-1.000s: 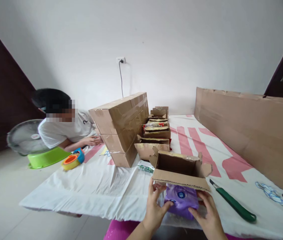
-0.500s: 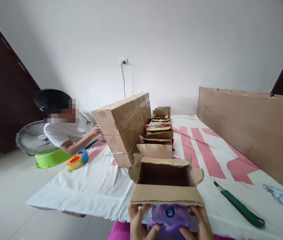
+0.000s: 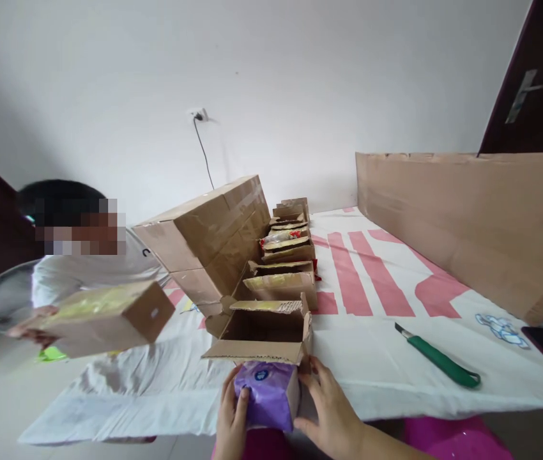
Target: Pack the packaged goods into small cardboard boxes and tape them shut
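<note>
We find the taped brown cardboard stack point(image 3: 226, 236) assembled; the nearest rectangular brown cardboard box point(image 3: 259, 350) is unsealed, flaps spread. Outside it, directly in front, our left hand point(image 3: 231, 412) grips the purple plastic-wrapped pack point(image 3: 271, 397); our right hand point(image 3: 333, 409) flanks it (grip: we cannot tell).

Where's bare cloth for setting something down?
Bare cloth lies between the nearest open carton and the green utility knife; a pink-striped stretch runs between the cartons beyond and the cardboard panel. Crowded: the near edge, where left hand and right hand flank the purple packet, and leftward, where a co-worker's hand holds a box near stacked boxes.
</note>
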Demonstrator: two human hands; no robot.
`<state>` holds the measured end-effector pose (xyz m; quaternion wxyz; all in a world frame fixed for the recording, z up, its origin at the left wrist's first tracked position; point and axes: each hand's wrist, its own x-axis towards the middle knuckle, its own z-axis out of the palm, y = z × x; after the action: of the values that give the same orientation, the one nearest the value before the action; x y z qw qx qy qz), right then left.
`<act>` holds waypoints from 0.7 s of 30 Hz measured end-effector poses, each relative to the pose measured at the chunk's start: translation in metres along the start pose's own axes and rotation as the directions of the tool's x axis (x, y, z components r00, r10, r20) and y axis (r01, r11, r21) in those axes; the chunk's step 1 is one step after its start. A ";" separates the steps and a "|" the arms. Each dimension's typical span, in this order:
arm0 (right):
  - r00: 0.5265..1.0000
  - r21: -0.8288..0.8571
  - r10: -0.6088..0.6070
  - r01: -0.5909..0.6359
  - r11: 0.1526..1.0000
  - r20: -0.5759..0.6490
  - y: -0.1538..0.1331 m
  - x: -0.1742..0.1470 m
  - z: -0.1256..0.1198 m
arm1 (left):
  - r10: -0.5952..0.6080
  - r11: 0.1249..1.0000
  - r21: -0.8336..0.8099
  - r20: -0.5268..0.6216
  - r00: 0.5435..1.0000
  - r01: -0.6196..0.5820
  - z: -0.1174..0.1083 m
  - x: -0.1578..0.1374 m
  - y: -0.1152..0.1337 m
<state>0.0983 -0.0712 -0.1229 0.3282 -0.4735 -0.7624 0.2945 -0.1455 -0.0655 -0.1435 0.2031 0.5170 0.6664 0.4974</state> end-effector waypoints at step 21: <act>0.943 0.158 -0.113 0.168 0.973 -0.312 0.053 0.091 -0.048 | -0.084 0.994 0.077 0.088 0.993 0.078 0.023 -0.016 0.009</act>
<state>0.1332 0.0393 -0.1140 0.5027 -0.4250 -0.7052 0.2632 -0.1167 -0.0696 -0.1493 0.2339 0.5188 0.6948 0.4398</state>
